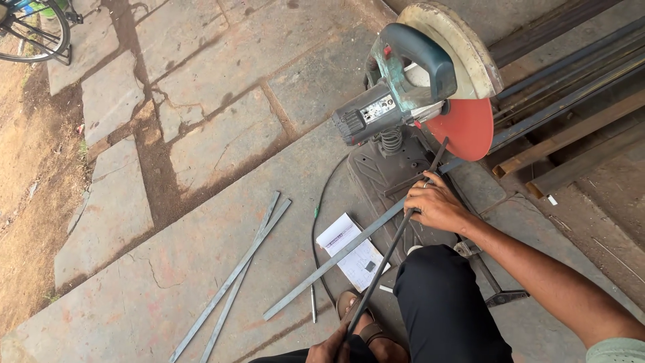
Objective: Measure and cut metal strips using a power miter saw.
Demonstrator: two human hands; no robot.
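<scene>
Down by the bent knee in black trousers (pixel 443 309), the left hand (pixel 334 349) is gripping the near end of a thin dark steel rod (pixel 393 245), fingers closed around it. That rod is running up toward the chop saw (pixel 410 94), where the right hand (pixel 435 205) is clamped over it just before the red cutting disc (pixel 463 128), pressing it onto the saw's base (pixel 390 168). A flat grey strip (pixel 336 259) is lying across under the rod, over a sheet of paper (pixel 353 252); two more strips (pixel 235 275) are crossing on the stone floor (pixel 201 121) to the left. To my eye, keeping the rod flat and square against the base, fingers clear of the disc, is what matters here.
</scene>
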